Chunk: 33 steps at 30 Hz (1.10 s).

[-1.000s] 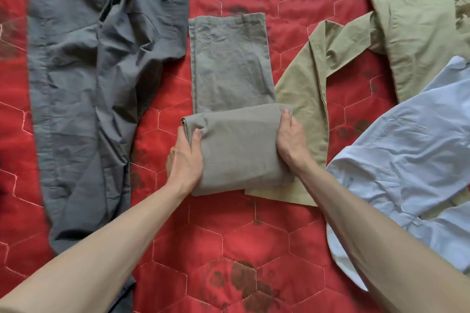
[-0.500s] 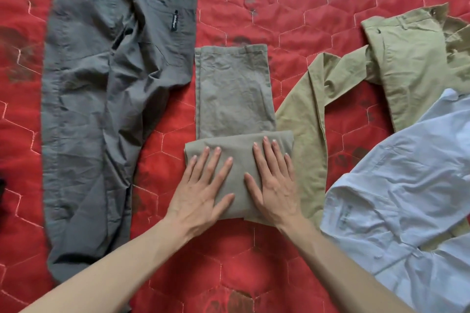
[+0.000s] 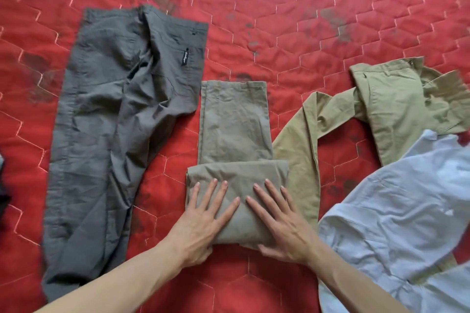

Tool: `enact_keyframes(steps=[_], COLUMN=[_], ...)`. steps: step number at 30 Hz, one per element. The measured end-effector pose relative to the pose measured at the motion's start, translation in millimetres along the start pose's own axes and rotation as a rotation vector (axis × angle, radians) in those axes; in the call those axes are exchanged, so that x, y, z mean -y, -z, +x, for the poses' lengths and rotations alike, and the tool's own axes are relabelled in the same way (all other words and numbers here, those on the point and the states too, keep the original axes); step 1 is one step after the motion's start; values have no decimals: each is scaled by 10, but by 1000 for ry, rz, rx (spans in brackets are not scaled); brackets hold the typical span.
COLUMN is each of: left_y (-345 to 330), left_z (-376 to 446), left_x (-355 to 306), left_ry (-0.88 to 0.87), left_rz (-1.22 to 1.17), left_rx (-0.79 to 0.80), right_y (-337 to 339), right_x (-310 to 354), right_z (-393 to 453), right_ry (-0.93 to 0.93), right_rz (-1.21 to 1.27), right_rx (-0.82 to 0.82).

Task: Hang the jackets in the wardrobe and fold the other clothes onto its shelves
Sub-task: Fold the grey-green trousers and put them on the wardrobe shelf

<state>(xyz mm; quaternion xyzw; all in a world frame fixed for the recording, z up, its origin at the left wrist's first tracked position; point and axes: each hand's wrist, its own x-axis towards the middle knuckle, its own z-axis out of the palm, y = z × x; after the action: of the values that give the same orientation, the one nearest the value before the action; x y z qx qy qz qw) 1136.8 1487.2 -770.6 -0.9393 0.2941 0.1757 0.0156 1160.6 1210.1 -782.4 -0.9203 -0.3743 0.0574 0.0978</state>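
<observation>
Grey-brown trousers (image 3: 235, 124) lie partly folded in the middle of the red quilt, with the near end doubled over into a thick fold. My left hand (image 3: 203, 218) lies flat on the left half of that fold, fingers spread. On the right half my right hand (image 3: 279, 218) lies flat too, thumb tucked at the near edge. Neither hand grips the cloth. Dark grey trousers (image 3: 109, 134) lie spread out to the left. Olive-green trousers (image 3: 396, 109) lie crumpled to the right, one leg reaching under the folded pair.
A pale blue shirt (image 3: 407, 223) lies rumpled at the near right, over part of the olive trousers. The red quilted bedcover (image 3: 279, 20) extends far back. A dark item (image 3: 3, 193) shows at the left edge.
My hands went from gripping the fold's sides to lying flat on top, then slid slightly toward me. The view has tilted up, showing more of the quilt.
</observation>
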Motion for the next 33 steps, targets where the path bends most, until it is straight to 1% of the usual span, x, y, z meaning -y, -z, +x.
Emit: enact_keyframes(steps=[2, 4, 6, 7, 8, 9, 11, 13, 16, 18, 21, 23, 25, 27, 29, 31, 33], left_y=[10, 59, 187, 268, 371, 514, 762, 933, 1061, 1069, 946, 823, 661, 460, 310, 227, 200], left_z=[27, 37, 50, 59, 59, 43, 3, -69, -224, -325, -456, -539, -596, -620, -596, -551, -516], left_x=[-180, -289, -287, -253, -220, -176, -75, 38, 200, 289, 416, 455, 429, 360, 270, 194, 105], left_ry=[84, 137, 138, 132, 118, 105, 92, 97, 170, 261, 403, 482, 607, 737, 849, 898, 878], left_rz=[-32, -86, -129, -140, -158, -213, -382, -600, -913, -1130, -1323, -1467, -1607, -1650, -1689, -1743, -1694], left_rx=[14, 92, 141, 123, 142, 200, 188, 166, 149, 136, 138, 124, 77, 16, -62, -145, -147], right_y=[11, -22, -48, -41, -11, 42, 211, 411, 668, 798, 982, 992, 893, 719, 532, 312, 99], right_x=[-6, 40, 117, 147, 165, 177, 192, 204, 204, 225, 348, 428, 482, 534, 601, 663, 708], right_z=[-26, -32, -11, 2, 11, 13, 15, -7, -93, -143, -134, -85, -4, 72, 112, 101, 59], right_ry=[-1, -30, -75, -93, -109, -120, -111, -77, -77, -172, -377, -509, -617, -704, -843, -962, -1033], right_rz=[-37, -85, -110, -105, -88, -59, 18, 87, 189, 302, 511, 672, 758, 845, 969, 953, 881], right_rx=[-24, -24, 14, 22, 13, -11, -80, -146, -252, -325, -397, -425, -445, -458, -463, -443, -362])
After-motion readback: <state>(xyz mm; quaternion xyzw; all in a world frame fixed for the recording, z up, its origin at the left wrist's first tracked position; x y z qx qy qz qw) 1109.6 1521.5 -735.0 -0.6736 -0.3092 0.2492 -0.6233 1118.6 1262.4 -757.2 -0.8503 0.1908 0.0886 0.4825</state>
